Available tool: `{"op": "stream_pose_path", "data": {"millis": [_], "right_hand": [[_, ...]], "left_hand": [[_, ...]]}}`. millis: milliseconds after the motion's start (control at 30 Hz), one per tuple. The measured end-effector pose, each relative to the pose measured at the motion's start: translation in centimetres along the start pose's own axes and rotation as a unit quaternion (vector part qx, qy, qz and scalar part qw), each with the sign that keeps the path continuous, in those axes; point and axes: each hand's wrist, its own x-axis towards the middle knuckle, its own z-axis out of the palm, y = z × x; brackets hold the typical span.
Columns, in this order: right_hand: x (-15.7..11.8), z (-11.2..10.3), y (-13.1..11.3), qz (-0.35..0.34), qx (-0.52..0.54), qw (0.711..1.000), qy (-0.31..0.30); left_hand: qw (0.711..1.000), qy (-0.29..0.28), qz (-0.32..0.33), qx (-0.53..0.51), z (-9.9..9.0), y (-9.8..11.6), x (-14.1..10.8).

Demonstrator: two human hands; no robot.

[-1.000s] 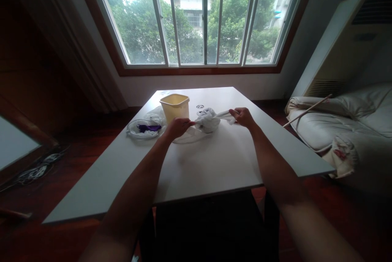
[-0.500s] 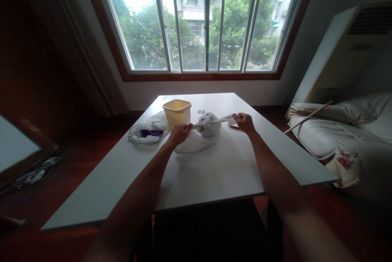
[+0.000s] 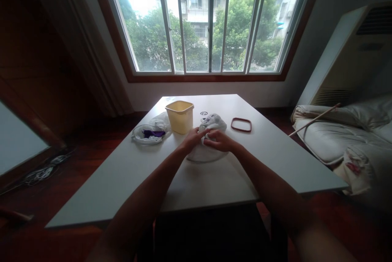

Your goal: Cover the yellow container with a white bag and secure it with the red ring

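A white plastic bag (image 3: pixel 214 121), bunched on top and spread thin at its near side, lies in the middle of the table. My left hand (image 3: pixel 192 138) is closed on the bunched top of the bag from the left. From the right, my right hand (image 3: pixel 219 141) pinches the same part, and the fingertips of both hands almost meet. The plastic between the fingers is mostly hidden. Just behind my left hand stands a pale yellow square bin (image 3: pixel 180 119) with an open top. Right of the bag lies a reddish-brown rectangular frame (image 3: pixel 241 124).
On the left of the white table (image 3: pixel 122 184) another clear-white plastic bag (image 3: pixel 139 134) holds a purple cloth (image 3: pixel 153 133). A small dark ring-shaped item (image 3: pixel 203 113) lies behind the bag. Right of the table is a white sofa (image 3: pixel 321 135) with a stick (image 3: pixel 315 119) on it.
My hands were apart, pulling the bag's ends out left and right; now they have come together at its middle. The reddish-brown frame, mostly covered before, is now in full view.
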Motion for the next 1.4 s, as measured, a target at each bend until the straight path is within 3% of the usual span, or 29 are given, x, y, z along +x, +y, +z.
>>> {"op": "stream_pose_path", "data": {"millis": [100,267,400,533,667,867,1000,1200,1400], "right_hand": [[-0.4,-1.5,0.4,0.017,0.002,1.000,0.008],[-1.0,-3.6,3.0,0.032,-0.088,0.976,0.196],[-1.1,-3.1,5.0,-0.017,-0.237,0.962,0.138],[-0.4,-2.2,6.4,0.007,-0.334,0.937,0.097],[-0.3,-2.6,8.2,0.053,-0.365,0.923,0.112],[-0.6,-3.4,9.5,0.097,-0.376,0.911,0.138],[-0.2,-3.1,8.7,0.122,-0.395,0.899,0.146],[0.3,-3.0,6.8,0.186,-0.354,0.886,0.233],[0.6,-2.8,5.4,0.183,-0.132,0.909,0.350]], "left_hand": [[1.000,-0.007,-0.022,0.019,-0.2,-0.3,0.1],[0.998,-0.030,-0.015,0.053,-0.2,-0.4,0.0],[0.997,-0.034,0.028,0.064,0.1,-0.2,0.0],[0.995,-0.058,0.058,0.052,0.1,0.4,-0.4],[0.994,-0.080,0.037,0.063,-1.2,1.7,-0.9],[0.991,-0.071,-0.030,0.112,-4.7,3.5,-1.1],[0.990,-0.014,-0.030,0.136,-5.7,3.5,-0.8],[0.991,0.085,0.041,0.097,-5.5,2.8,-0.3],[0.963,0.076,0.109,0.234,-3.4,1.9,-0.6]]}}
